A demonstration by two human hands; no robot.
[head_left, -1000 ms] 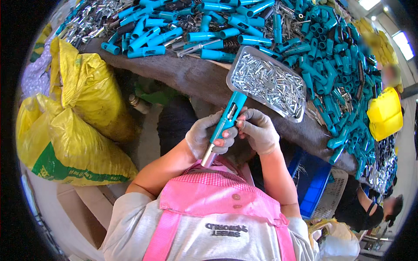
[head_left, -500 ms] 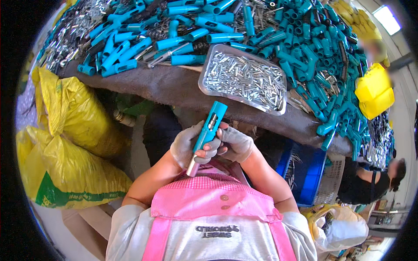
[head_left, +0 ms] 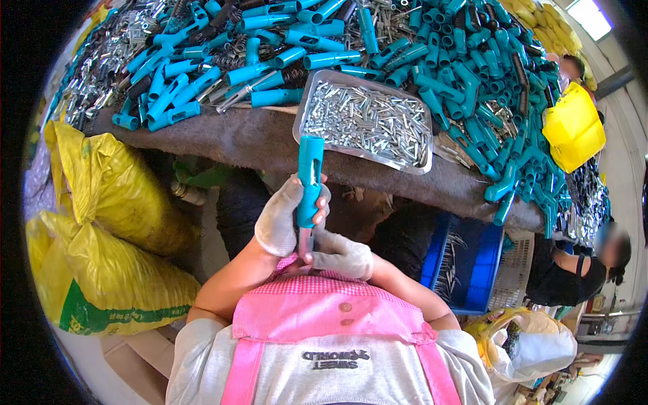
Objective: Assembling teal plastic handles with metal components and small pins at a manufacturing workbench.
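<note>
My left hand (head_left: 278,219), in a grey-white glove with bare fingertips, grips a teal tube (head_left: 310,154) with a long slot in its side. The tube stands nearly upright in front of my chest. A silvery metal rod (head_left: 306,240) sticks out of its lower end. Around that rod's bottom part close the fingers of my gloved right hand (head_left: 344,256); the thumb tip shows against it. Just beyond the tube's top is a metal tray (head_left: 413,167) of small silvery pins (head_left: 368,121). The inside of the slot is hard to make out.
Piles of teal tubes (head_left: 331,61) and metal parts cover the dark-covered table (head_left: 202,138). Yellow sacks (head_left: 121,270) stand at left. On the right are a blue crate (head_left: 476,270), a yellow container (head_left: 574,128), an open bag (head_left: 533,344) and another person (head_left: 574,277).
The teal tube has swung from a rightward tilt to nearly upright. My right hand has moved down from the tube's side to the metal rod at its lower end.
</note>
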